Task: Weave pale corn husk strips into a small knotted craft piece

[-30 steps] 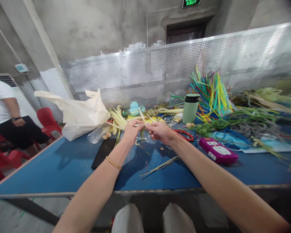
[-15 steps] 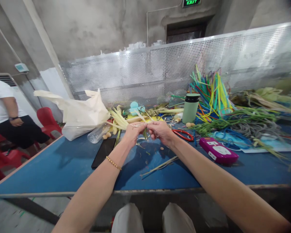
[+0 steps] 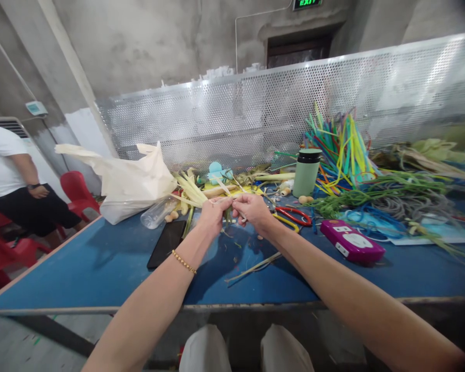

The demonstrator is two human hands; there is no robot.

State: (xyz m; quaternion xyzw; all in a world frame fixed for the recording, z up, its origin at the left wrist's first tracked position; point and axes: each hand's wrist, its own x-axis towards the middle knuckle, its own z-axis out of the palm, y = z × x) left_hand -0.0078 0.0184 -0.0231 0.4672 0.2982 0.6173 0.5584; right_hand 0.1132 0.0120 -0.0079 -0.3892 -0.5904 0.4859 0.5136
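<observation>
My left hand (image 3: 212, 214) and my right hand (image 3: 252, 209) are held close together above the blue table (image 3: 101, 263). Both have their fingers pinched on a thin pale leaf strip (image 3: 228, 211) that runs between them, with green bits hanging below. A pile of pale leaf strips (image 3: 189, 191) lies just behind my left hand. A loose dry strip (image 3: 256, 266) lies on the table under my right forearm. Red-handled scissors (image 3: 294, 214) lie right of my right hand.
A black phone (image 3: 166, 243), a clear bottle (image 3: 157, 212) and a cream bag (image 3: 127, 181) sit at the left. A green flask (image 3: 306, 173), coloured strips (image 3: 341, 150), green strands (image 3: 372, 196) and a magenta device (image 3: 352, 247) are at the right. Another person (image 3: 8, 181) stands by red chairs (image 3: 75, 191).
My hands have moved slightly closer together and lower, still working the strip. The person at the left has shifted a little.
</observation>
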